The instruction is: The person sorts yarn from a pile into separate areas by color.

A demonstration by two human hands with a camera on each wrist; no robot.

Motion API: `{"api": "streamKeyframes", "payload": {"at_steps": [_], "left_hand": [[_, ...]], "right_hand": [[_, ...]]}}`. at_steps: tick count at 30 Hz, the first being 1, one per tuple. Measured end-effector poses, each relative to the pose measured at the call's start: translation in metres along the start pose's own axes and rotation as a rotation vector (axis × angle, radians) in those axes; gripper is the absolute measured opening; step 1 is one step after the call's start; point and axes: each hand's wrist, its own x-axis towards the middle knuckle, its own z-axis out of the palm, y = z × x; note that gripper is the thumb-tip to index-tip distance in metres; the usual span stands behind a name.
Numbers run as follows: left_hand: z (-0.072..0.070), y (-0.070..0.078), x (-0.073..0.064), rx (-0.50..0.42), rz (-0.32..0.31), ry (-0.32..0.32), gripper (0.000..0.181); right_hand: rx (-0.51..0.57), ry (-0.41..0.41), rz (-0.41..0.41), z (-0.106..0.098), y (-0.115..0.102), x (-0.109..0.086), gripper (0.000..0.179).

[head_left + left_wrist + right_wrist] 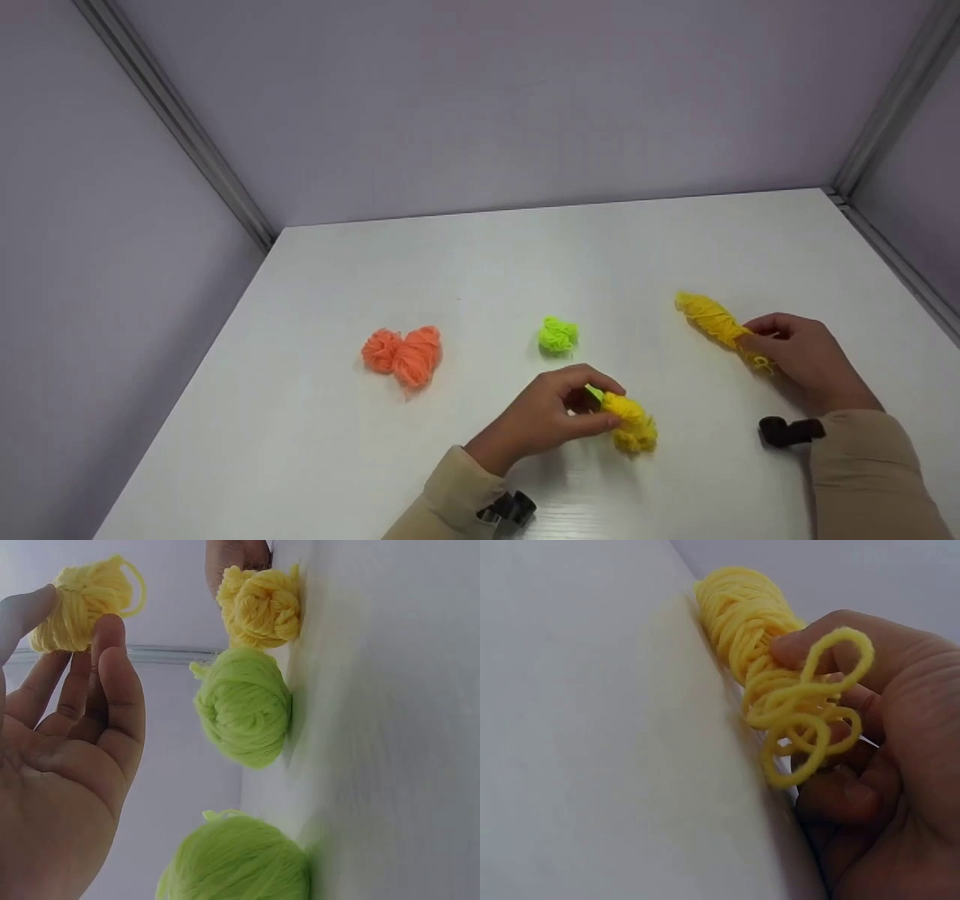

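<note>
My left hand [551, 412] pinches a small yellow yarn ball [631, 426] between thumb and fingers. In the left wrist view that ball [82, 604] is raised off the table, a loose loop at its side. On the right, my right hand [810, 360] grips the near end of a long yellow yarn skein [709, 319], which lies on the table. Loose loops of the skein [742, 615] spill beside the thumb in the right wrist view. Beyond the left hand sits a bright green yarn ball [558, 335]. Another green yarn ball [594, 392] is mostly hidden behind the left fingers.
Two touching orange yarn bundles [416, 356] lie on the left part of the white table [300, 300]. Pale wall panels [525, 112] rise behind and at both sides, with metal posts [180, 124] in the corners. A dark wrist-camera mount [787, 432] sticks out near the right cuff.
</note>
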Motion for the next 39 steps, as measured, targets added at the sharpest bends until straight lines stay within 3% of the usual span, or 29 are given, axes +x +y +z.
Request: {"api": "streamKeyframes", "payload": {"at_steps": [5, 13, 23, 31, 39], "left_hand": [[0.001, 0.004, 0.004, 0.004, -0.015, 0.011, 0.026], [0.012, 0.008, 0.017, -0.04, -0.06, 0.133, 0.023], [0.025, 0.014, 0.031, -0.065, -0.151, 0.203, 0.021], [0.044, 0.019, 0.043, -0.112, -0.253, 0.248, 0.022], [0.065, 0.019, 0.054, -0.116, -0.246, 0.275, 0.024]], "right_hand": [[0.0, 0.012, 0.001, 0.0, 0.0, -0.002, 0.062], [0.003, 0.013, 0.004, -0.001, -0.003, -0.004, 0.063], [0.014, 0.014, -0.005, 0.001, -0.004, -0.003, 0.061], [0.006, 0.024, -0.03, 0.0, -0.003, -0.006, 0.059], [0.036, 0.014, -0.005, 0.001, -0.005, -0.004, 0.06]]}}
